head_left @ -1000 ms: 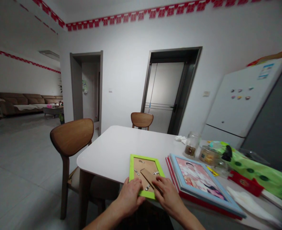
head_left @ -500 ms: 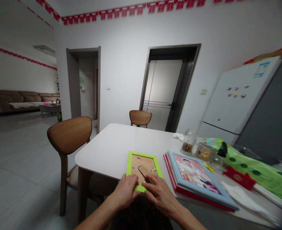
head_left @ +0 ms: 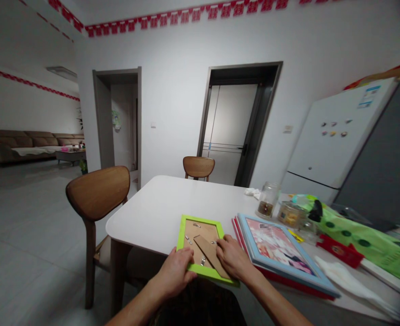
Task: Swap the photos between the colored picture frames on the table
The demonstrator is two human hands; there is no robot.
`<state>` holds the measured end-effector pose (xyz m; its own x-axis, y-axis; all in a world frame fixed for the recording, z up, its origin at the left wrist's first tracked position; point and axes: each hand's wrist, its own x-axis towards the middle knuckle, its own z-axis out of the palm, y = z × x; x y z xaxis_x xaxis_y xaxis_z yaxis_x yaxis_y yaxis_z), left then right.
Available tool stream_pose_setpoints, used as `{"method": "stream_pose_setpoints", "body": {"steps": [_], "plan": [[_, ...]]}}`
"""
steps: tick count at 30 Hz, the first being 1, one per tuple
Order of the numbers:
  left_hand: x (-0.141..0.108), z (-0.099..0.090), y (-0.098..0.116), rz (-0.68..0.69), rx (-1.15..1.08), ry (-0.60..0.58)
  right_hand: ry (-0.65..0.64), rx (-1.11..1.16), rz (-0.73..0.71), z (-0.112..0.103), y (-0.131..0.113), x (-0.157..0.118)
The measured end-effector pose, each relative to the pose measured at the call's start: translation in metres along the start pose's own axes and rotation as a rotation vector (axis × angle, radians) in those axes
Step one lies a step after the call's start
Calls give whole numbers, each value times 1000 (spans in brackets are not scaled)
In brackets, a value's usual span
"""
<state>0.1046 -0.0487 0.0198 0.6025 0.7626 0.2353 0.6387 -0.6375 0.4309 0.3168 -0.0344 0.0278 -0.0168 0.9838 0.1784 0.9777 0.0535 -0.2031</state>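
A lime-green picture frame [head_left: 183,233] lies face down at the table's near edge, its brown backing board [head_left: 205,231] showing. Small metal clips [head_left: 203,261] sit around the board, and a brown stand leg [head_left: 207,251] lies slantwise across it. My left hand [head_left: 178,267] is closed on the frame's lower left side, thumb on the near rim. Curled over the right side is my right hand [head_left: 233,256], its fingertips on the board by the right-hand clip. The palm hides part of the right rim.
Right of my right hand, a blue-framed photo [head_left: 278,244] lies on red-edged frames. Beyond stand a glass jar [head_left: 268,201], a lidded snack container [head_left: 290,214], a red box [head_left: 340,250] and a green package [head_left: 366,240]. A wooden chair [head_left: 100,192] stands at left, another [head_left: 199,167] behind the white table [head_left: 166,199].
My right hand has moved from the frame's lower middle to its right side, uncovering the stand leg and the near clip. My left hand keeps its hold at the lower left.
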Motion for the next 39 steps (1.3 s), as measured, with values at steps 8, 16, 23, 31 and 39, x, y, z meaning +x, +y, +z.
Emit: {"method": "stream_pose_setpoints", "body": {"steps": [8,16,23,31,39], "plan": [[0,1,-2,17,-2,32,30,-31,-81,2,3,8],[-1,0,0,26,1,47,76,14,-25,8,1,0],[-3,0,-4,47,-25,57,146,-57,-77,6,-10,0],[-4,2,-5,34,-61,47,12,27,-281,21,-59,22],[-3,-2,-3,48,-65,40,-45,-54,-368,24,-59,23]]}}
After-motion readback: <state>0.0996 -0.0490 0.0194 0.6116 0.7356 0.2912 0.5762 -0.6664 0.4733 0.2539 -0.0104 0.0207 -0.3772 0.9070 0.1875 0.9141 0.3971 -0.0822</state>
